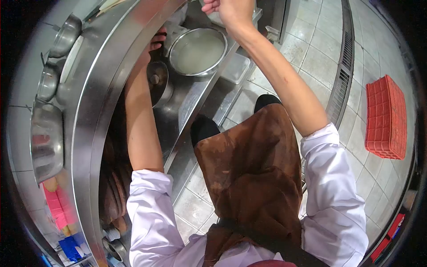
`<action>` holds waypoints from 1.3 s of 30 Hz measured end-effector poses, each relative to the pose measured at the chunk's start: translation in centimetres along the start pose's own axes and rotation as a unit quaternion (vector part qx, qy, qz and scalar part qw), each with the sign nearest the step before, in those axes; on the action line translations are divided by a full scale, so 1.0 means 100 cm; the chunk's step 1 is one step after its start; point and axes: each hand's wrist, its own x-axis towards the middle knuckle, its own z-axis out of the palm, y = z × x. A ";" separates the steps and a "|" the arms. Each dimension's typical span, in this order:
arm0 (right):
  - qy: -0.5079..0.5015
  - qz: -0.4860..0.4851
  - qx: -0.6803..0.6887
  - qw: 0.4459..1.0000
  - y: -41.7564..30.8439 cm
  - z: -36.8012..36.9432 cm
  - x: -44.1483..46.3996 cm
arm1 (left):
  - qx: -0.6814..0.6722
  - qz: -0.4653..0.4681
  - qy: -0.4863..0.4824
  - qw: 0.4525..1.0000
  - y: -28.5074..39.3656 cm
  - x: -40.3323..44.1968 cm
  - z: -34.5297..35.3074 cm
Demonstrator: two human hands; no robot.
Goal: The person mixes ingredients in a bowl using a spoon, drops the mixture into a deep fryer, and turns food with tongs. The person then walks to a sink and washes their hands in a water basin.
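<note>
Head view: your left hand is showing parted fingers, your right hand is hanging half-curled, any grip unclear, and the bowl is sitting near the shelf's front edge, where a bump could be spilling its cloudy liquid.

Creased white sleeves ending at the elbows, blotchy brown apron, black shoes.

lower steel shelf: bowl of cloudy liquid, dark vessel | upper shelf: steel bowls | floor: red crate
</note>
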 end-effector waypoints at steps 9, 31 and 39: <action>-0.022 -0.270 -0.331 0.904 -0.008 -0.006 0.025 | -0.176 0.112 -0.020 0.978 0.004 0.023 0.010; -0.302 -0.320 -0.499 0.747 0.092 0.038 0.052 | 0.060 0.151 0.074 0.984 0.006 0.021 -0.001; -0.326 -0.362 -0.570 0.662 0.141 0.022 0.087 | 0.239 0.182 0.093 0.949 -0.004 0.012 0.005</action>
